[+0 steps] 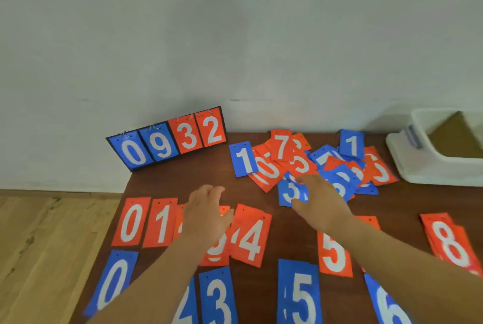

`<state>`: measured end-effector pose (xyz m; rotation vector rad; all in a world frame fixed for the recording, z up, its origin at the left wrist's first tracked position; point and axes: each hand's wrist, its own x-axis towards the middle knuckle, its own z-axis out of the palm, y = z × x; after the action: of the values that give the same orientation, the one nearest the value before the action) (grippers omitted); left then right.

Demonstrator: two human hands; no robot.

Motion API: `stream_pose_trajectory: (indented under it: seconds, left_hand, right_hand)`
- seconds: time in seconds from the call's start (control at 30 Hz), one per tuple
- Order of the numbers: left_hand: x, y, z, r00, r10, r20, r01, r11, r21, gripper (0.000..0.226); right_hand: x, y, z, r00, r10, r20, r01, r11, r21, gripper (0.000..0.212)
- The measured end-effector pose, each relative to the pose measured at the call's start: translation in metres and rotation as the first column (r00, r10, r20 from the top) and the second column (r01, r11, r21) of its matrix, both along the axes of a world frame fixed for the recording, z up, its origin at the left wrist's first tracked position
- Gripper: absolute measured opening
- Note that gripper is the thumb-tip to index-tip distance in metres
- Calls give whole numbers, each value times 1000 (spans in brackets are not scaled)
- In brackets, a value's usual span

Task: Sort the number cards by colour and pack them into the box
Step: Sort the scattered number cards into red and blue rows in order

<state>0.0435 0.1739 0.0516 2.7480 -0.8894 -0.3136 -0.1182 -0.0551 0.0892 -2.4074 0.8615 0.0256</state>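
One white box [418, 167] holds what seems brown cardboard [454, 138].

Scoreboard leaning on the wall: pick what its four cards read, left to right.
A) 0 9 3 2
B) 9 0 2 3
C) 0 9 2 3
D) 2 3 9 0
A: the scoreboard shows a blue 0 and a blue 9, then a red 3 and a red 2.

Red and blue number cards [249, 237] lie heaped and in rows beside white box [418, 167].
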Motion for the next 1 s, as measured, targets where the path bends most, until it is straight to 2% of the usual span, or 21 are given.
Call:
stream_pose_trajectory:
  seconds: [0.37, 0.5, 0.73, 1.0]
  left_hand:
    - [-149, -131, 61, 992, -90, 85, 93, 995, -32, 63]
    - [-193, -162, 67, 994, -84, 76, 89, 994, -69, 60]
    - [-201, -183, 66, 999, -29, 43, 32, 998, -60, 64]
    - [-157, -234, 10, 990, -46, -132, 41, 998, -41, 70]
  right_hand:
    - [-174, -123, 44, 991, -57, 117, 66, 995, -72, 72]
    - [-209, -163, 48, 990, -57, 131, 71, 993, -99, 66]
    - [-193, -201, 34, 999, 8, 36, -6, 999, -51, 58]
    - [-142, -222, -20, 999, 4, -41, -1, 996, 86, 41]
